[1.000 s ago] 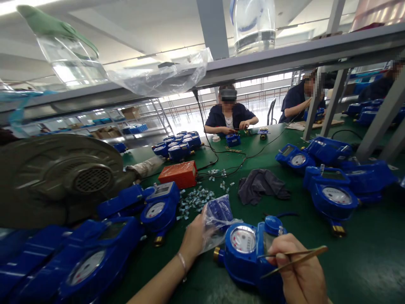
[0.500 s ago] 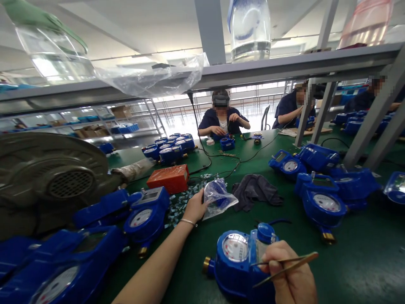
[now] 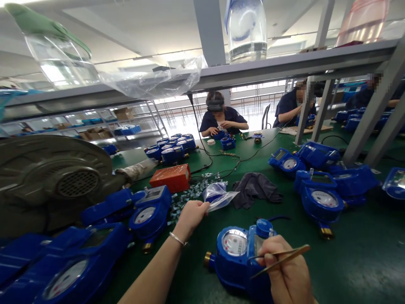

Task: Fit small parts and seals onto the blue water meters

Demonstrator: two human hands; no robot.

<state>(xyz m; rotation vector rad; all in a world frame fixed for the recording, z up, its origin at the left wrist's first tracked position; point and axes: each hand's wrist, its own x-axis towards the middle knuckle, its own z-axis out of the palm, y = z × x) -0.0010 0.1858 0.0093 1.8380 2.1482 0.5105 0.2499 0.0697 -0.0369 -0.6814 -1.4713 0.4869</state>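
Left hand (image 3: pixel 191 213) pinches a plastic bag (image 3: pixel 218 195); right hand (image 3: pixel 286 274) holds tweezers (image 3: pixel 280 258) over a blue meter (image 3: pixel 238 257).

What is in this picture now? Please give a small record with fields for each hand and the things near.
left hand: pinches a small clear plastic bag with blue pieces inside
right hand: holds thin brass tweezers, rests on a blue round-dial water meter
near bag: heap of small pale clips, orange ribbed box, dark grey cloth
surface: green table mat

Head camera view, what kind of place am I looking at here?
Likely a water-meter assembly workshop: blue water meters crowd a green workbench, and seated workers handle more meters across it.
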